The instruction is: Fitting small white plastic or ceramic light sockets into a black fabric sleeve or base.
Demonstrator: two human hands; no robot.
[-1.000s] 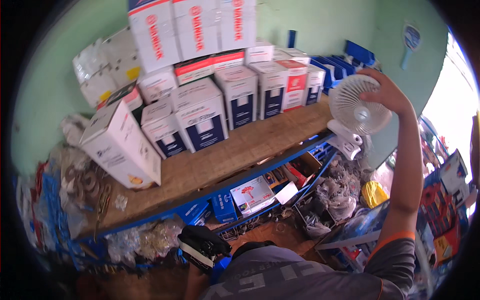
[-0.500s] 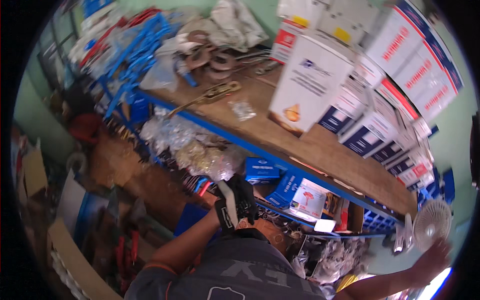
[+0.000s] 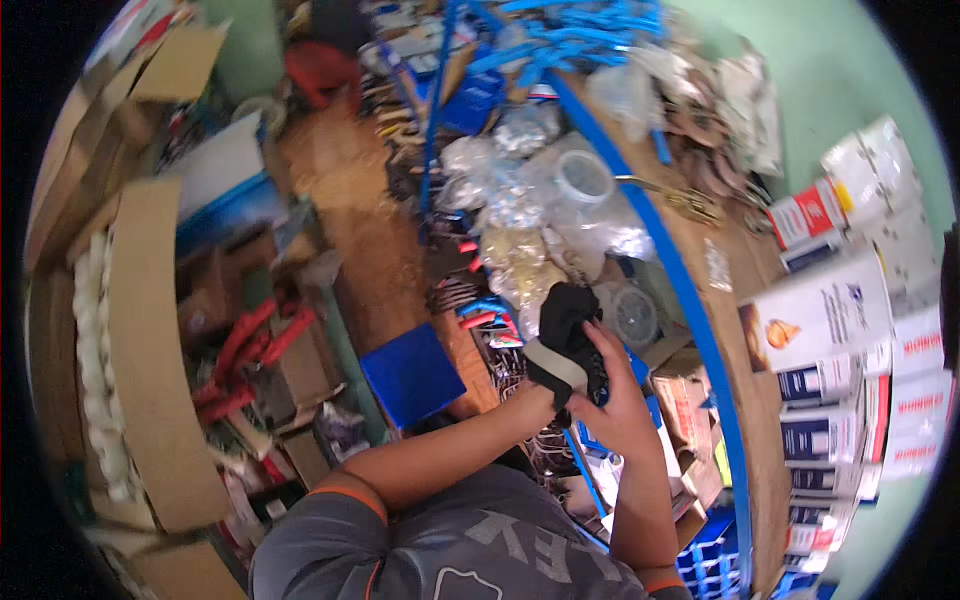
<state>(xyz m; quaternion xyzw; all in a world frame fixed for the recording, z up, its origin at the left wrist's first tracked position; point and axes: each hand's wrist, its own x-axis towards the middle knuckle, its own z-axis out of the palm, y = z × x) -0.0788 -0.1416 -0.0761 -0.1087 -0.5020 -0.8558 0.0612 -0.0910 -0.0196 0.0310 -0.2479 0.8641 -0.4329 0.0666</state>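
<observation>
My left hand (image 3: 572,310) wears a black glove with a pale strap (image 3: 556,367) around the wrist. Its fingers are bunched in dark fabric, so their pose is hard to make out. Bare, my right hand (image 3: 622,408) grips the glove from the right side, thumb near the strap and fingers along the glove's edge. Both hands are together in front of my chest. Just beyond them lie clear plastic bags (image 3: 515,262) and a clear round container (image 3: 632,315) on a lower shelf.
At right runs a wooden shelf (image 3: 762,440) with a blue edge, carrying a white box (image 3: 825,312) and several smaller boxes. A blue square panel (image 3: 413,376) stands left of my hands. Farther left are red tools (image 3: 250,355) and an open cardboard box (image 3: 160,340).
My right hand has come in from the far right, near the fan, onto the glove on my left hand. The view has turned left, so the shelf now stands at the right.
</observation>
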